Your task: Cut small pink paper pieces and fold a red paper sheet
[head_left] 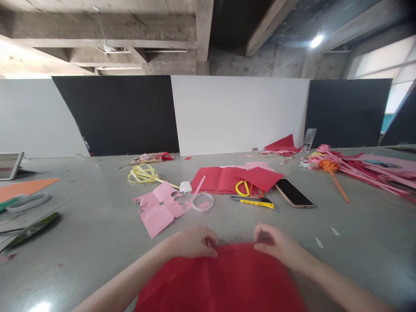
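Note:
A large sheet of red paper [224,281] fills the near middle of the view and runs out of the bottom edge. My left hand [195,242] is closed on its far edge, thumb toward me and fingers curled. Farther right along that same edge, my right hand [271,242] pinches the paper between thumb and fingers. Beyond my left hand lies pink paper [159,208] with round holes cut in it. A clear round tub [203,202] with pink bits inside stands beside it.
Yellow-handled scissors [243,189] lie on folded red paper [211,180], near a yellow cutter [256,203] and a phone [294,193]. Yellow ribbon [143,173] sits left of them. Pink and red strips [364,171] pile at right. Upright panels [240,115] bound the table's back.

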A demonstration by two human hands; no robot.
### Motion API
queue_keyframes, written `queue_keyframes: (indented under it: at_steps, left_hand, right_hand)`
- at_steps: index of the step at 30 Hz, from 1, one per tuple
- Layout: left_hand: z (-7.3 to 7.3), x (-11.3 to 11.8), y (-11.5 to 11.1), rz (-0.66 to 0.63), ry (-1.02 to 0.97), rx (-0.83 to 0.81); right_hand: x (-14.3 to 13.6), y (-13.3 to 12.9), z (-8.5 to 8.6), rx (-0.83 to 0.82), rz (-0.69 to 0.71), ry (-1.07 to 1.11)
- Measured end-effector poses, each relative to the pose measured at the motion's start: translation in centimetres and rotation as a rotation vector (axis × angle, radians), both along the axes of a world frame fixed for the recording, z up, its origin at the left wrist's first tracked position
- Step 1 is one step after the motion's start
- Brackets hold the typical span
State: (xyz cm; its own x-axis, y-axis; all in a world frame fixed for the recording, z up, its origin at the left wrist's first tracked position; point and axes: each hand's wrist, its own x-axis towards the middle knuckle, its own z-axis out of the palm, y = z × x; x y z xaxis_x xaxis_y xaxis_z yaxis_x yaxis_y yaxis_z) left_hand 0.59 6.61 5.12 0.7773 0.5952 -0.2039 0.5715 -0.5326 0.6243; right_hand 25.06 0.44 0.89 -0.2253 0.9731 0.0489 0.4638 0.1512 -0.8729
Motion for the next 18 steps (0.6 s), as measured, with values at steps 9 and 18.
queue_keyframes:
  at_steps: [9,18]
  left_hand:
    - [-0.7,0.5,0.0,0.078,-0.095,-0.002]
    - [-1.1,0.1,0.8,0.085,-0.132,-0.039]
  right_hand:
    - [-0.2,-0.2,0.7,-0.020,-0.137,0.058]
    - [0.1,-0.1,0.1,-0.107,-0.263,0.025]
